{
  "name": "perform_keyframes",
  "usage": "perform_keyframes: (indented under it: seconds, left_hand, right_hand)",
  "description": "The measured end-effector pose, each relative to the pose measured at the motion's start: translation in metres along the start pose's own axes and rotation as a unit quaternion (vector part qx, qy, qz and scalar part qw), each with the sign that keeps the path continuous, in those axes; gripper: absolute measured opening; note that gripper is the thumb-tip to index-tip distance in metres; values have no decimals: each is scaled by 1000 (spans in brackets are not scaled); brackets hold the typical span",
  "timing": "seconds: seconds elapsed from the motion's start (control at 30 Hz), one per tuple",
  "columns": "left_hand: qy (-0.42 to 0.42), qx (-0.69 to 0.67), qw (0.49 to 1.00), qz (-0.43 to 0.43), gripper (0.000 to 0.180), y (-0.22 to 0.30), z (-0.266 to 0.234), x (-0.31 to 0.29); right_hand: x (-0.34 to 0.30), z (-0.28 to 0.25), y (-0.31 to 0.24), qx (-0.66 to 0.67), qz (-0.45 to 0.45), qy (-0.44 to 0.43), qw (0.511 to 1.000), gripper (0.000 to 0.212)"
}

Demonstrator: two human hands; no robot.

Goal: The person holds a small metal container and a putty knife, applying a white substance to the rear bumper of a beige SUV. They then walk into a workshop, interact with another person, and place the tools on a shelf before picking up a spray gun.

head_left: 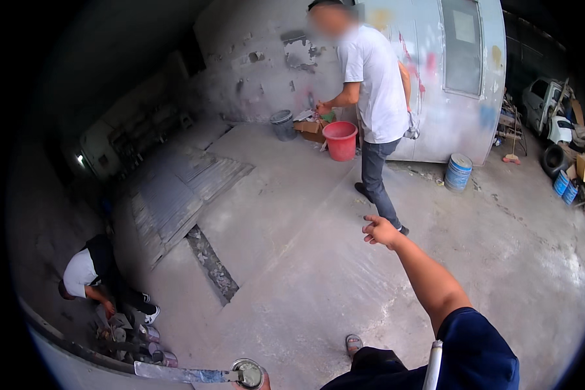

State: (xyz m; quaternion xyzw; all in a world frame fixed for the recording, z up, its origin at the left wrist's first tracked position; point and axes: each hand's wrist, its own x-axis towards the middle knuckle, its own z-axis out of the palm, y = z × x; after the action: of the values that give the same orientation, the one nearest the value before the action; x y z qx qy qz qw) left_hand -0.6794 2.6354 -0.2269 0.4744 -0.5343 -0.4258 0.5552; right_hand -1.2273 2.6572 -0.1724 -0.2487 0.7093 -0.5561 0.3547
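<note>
My right arm stretches forward over the floor, and my right hand point(380, 233) is held in the air with fingers loosely apart, the index finger extended. It holds nothing and appears just in front of a standing person's lower legs. At the bottom edge, my left hand point(266, 382) shows only in part, wrapped around a small open can point(248, 373) with pale greenish-grey paste inside. A long flat putty knife point(182, 373) reaches leftward from the can's mouth, its surface smeared with paste. Whether my fingers also touch the knife is hidden.
A person in a white T-shirt point(374, 84) stands by a red bucket point(340, 141). Another person point(81, 273) bends over cans at left. A blue drum point(458, 172) stands by the white panel wall point(422, 78). A narrow trench point(212, 265) and metal plates point(185, 185) interrupt the floor.
</note>
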Motion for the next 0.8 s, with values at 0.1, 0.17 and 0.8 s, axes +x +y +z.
perform_keyframes:
  seconds: [0.1, 0.17, 0.8]
  left_hand:
    - [-37, -113, 993, -21, 28, 51, 54, 72]
    - [80, -271, 946, -156, 12, 59, 84, 105]
    - [161, 89, 983, 16, 81, 33, 248, 414]
  right_hand:
    - [93, 10, -53, -18, -27, 5, 999, 54]
    - [146, 26, -95, -26, -56, 0, 998, 52]
    - [542, 120, -358, -533, -435, 36, 724, 58]
